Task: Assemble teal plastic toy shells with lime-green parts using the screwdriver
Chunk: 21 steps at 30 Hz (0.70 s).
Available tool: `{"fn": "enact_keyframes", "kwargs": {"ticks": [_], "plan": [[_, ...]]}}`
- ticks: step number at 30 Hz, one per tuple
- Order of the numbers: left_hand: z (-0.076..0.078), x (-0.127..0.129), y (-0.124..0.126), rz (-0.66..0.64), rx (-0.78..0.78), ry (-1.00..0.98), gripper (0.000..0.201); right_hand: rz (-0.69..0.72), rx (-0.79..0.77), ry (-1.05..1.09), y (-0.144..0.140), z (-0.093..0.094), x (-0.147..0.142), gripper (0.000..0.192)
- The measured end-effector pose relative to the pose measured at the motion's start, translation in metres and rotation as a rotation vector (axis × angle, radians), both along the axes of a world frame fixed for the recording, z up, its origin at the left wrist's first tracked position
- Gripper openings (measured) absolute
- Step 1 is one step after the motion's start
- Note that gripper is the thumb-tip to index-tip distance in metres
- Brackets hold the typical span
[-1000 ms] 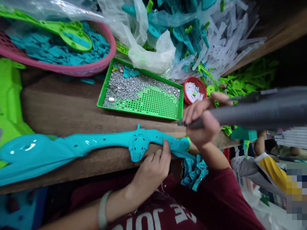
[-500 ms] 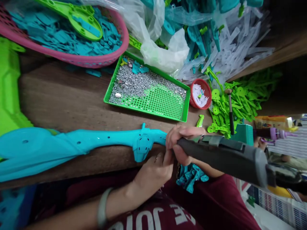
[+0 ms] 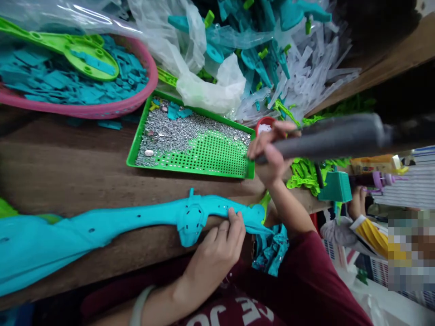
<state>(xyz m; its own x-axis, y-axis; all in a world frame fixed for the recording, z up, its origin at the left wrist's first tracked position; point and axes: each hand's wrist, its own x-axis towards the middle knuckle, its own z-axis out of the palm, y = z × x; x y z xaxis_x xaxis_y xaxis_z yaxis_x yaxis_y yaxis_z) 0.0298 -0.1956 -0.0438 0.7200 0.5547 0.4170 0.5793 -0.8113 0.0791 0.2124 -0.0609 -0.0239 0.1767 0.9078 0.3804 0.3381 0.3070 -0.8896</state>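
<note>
A long blue plastic shell (image 3: 142, 213), wide at the left and narrow at the right, lies along the table's near edge over some green plastic. My left hand (image 3: 215, 246) grips its narrow right part from the near side. The fingertips press on top beside small holes; the thumb is hidden. Above and to the right, my right hand (image 3: 270, 151) is closed round the front of a dark electric screwdriver (image 3: 326, 138), raised clear of the shell. It hovers by the right end of a green perforated tray (image 3: 190, 173) holding many small screws (image 3: 170, 136).
A pink basket (image 3: 102, 110) of blue pieces stands at the upper left. Plastic bags (image 3: 210, 86), blue parts and clear strips (image 3: 299, 72) pile up behind the tray. A small red basket (image 3: 260, 123) and green parts (image 3: 302, 176) lie rightward. Another person's sleeve (image 3: 372, 233) shows far right.
My right hand has lifted the screwdriver up and away from the shell, toward the tray's right end. My left hand stays at the shell's narrow part. The view has shifted a little.
</note>
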Motion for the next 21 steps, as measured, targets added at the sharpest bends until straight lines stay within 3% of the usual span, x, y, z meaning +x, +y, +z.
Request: {"fn": "enact_keyframes", "kwargs": {"ticks": [2, 4, 10, 21], "plan": [[0.001, 0.002, 0.000, -0.019, 0.002, 0.015, 0.038, -0.097, 0.174, 0.144, 0.025, -0.003, 0.005, 0.036], [-0.001, 0.004, 0.001, -0.037, -0.001, -0.017, 0.038, -0.137, 0.237, 0.232, 0.038, -0.009, 0.007, 0.036], [-0.011, 0.009, 0.003, -0.060, -0.017, -0.075, 0.040, -0.141, 0.187, 0.237, 0.032, -0.019, 0.007, 0.036], [-0.023, 0.014, 0.007, -0.155, -0.033, -0.230, 0.037, -0.270, 0.113, 0.208, 0.032, -0.019, 0.004, 0.047]]}}
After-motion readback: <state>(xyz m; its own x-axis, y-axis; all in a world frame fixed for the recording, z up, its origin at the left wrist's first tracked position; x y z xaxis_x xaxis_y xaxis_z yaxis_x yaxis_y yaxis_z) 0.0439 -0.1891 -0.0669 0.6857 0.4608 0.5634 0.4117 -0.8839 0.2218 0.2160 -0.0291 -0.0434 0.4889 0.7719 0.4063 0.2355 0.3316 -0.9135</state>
